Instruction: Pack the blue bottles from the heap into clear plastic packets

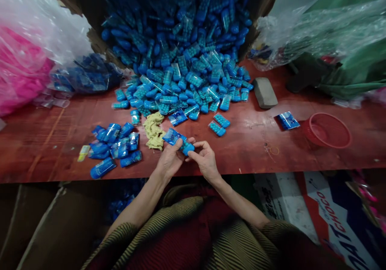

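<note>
Red bench. Container, 1, above the near edge, blue wrapper against 1 end: left hand and right hand, both grips closed on it. Left: wrapped packs, 1 cluster, apparently finished. Beyond: bare containers, large heap, apparently outstanding.

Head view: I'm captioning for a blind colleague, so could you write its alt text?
A person's left hand and right hand hold a small clear-and-blue plastic container of turquoise pellets with a printed blue wrapper above a red table. Behind lies a heap of similar containers; shiny blue packets sit left, a round red plastic basket right.
</note>
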The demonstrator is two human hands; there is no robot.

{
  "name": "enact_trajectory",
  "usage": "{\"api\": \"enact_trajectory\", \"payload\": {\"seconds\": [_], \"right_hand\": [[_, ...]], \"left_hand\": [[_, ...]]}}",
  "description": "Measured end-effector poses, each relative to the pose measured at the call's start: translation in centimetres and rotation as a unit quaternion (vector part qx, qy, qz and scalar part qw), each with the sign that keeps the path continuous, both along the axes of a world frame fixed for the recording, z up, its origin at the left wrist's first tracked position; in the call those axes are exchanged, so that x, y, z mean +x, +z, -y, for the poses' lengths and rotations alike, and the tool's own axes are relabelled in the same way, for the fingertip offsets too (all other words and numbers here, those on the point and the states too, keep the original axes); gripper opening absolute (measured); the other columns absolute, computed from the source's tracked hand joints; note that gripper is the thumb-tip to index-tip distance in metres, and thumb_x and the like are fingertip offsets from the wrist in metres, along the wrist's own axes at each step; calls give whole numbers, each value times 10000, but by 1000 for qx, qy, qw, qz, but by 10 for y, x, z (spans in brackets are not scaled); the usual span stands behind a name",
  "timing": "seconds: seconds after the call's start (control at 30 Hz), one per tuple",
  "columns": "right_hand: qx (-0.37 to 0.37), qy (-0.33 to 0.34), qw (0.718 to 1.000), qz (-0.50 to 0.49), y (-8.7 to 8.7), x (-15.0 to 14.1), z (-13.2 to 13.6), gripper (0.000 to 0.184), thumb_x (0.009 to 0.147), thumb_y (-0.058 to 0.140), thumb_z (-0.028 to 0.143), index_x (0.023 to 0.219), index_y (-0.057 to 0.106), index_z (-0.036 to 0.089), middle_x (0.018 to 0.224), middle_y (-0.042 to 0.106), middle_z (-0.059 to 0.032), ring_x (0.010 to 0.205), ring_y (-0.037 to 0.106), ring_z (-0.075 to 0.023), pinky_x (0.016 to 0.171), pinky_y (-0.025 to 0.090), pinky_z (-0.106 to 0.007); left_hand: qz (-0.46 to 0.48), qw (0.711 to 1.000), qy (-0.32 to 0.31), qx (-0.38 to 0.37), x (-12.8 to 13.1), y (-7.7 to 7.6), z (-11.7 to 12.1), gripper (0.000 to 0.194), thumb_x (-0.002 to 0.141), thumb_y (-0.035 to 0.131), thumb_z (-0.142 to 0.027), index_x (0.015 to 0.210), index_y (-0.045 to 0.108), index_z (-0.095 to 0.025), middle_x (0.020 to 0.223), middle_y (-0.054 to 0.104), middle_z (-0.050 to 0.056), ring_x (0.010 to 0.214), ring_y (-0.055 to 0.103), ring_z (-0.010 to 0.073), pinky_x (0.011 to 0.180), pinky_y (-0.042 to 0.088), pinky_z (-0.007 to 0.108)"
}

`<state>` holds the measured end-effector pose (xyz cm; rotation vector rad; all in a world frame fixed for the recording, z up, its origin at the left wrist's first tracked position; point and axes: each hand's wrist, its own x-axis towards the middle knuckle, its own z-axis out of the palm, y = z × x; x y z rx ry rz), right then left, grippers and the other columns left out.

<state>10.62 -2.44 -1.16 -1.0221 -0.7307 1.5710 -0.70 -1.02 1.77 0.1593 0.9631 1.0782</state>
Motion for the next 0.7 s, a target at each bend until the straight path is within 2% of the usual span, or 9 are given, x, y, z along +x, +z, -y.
{"api": "enact_trajectory", "payload": {"seconds": [0.1,0.23,0.3,0.47,0.7], "right_hand": [[-15,-22,1000,-16,-5,-5,7,322,612,759,244,778,486,199,660,616,76,501,585,-71,480,563,-213],[-32,2,999,-34,-8,-2,8,337,622,755,270,792,473,200,675,620,70,489,586,-73,462,568,-221],[-19,-3,1000,-10,-6,2,6,323,630,751,274,797,485,197,688,620,66,509,593,-71,465,567,-210],[-11,-8,1000,10,-4,4,1,315,614,755,268,789,505,191,683,615,67,508,590,-68,456,562,-198],[-24,-19,999,-12,-9,1,0,343,601,763,292,777,483,204,747,625,54,532,592,-81,487,567,-231]], "left_hand": [[-5,1000,-16,24,3,-3,5,218,720,700,-261,869,609,-129,1002,695,127,782,649,205,412,392,205],[4,998,-55,27,3,-5,9,287,674,741,-235,904,621,-112,1025,687,147,833,647,214,472,430,215],[-8,999,-40,27,2,-3,8,276,679,741,-236,894,619,-113,976,698,133,854,647,217,534,466,236],[-41,998,50,26,2,-1,2,214,723,711,-297,822,596,-147,804,700,61,852,653,201,708,508,292],[-45,997,-14,57,9,-10,11,275,665,752,-337,782,628,-121,769,687,59,719,622,155,536,444,220]]}}
